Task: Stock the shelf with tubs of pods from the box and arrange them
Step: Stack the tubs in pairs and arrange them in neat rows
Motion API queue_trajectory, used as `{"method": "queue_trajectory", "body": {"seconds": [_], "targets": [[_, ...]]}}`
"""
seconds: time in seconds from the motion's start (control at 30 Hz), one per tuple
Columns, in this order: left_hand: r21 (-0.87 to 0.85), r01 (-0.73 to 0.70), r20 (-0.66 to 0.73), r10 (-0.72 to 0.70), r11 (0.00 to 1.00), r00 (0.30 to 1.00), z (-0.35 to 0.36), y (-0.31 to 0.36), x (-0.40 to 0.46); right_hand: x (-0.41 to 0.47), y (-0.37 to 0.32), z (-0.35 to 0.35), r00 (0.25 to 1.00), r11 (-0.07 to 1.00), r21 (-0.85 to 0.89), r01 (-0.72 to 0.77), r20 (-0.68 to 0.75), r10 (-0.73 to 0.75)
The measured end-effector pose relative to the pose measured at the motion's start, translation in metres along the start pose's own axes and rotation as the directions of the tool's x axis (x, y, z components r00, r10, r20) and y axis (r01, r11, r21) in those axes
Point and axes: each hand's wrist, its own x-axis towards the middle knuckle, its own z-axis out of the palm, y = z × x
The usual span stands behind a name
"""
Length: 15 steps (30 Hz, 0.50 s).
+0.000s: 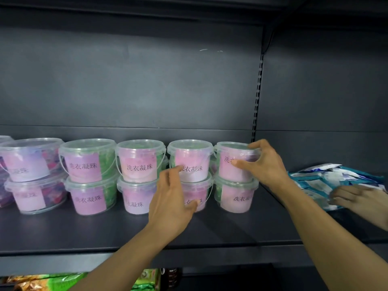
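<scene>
Both forearms reach up from the bottom edge to the shelf (pixel 63 234). On it, clear tubs with pink labels stand in stacks of 2. At the right end of the row, the right hand (pixel 266 164) grips the top tub (pixel 233 164), fingers curled over its lid rim and thumb across the label; that tub sits on the bottom tub (pixel 235 196). Just left of that stack, the left hand (pixel 172 200) is spread loosely before the next stack (pixel 193 175), fingertips near it; contact is unclear. Right of the tubs, another person's hand (pixel 357 198) rests on blue-white packets (pixel 327 179)
</scene>
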Motion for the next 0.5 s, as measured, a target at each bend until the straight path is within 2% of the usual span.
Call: {"method": "queue_trajectory", "body": {"seconds": [0.37, 0.5], "targets": [[0.050, -0.034, 0.043, 0.032, 0.998, 0.999, -0.007, -0.006, 0.005, 0.007, 0.015, -0.016, 0.997, 0.998, 0.064, 0.006, 0.071, -0.010], [0.068, -0.036, 0.059, 0.032, 0.997, 0.998, -0.007, -0.009, 0.005, 0.000, 0.013, -0.016, 0.998, 0.999, 0.032, 0.024, 0.059, -0.026]]}}
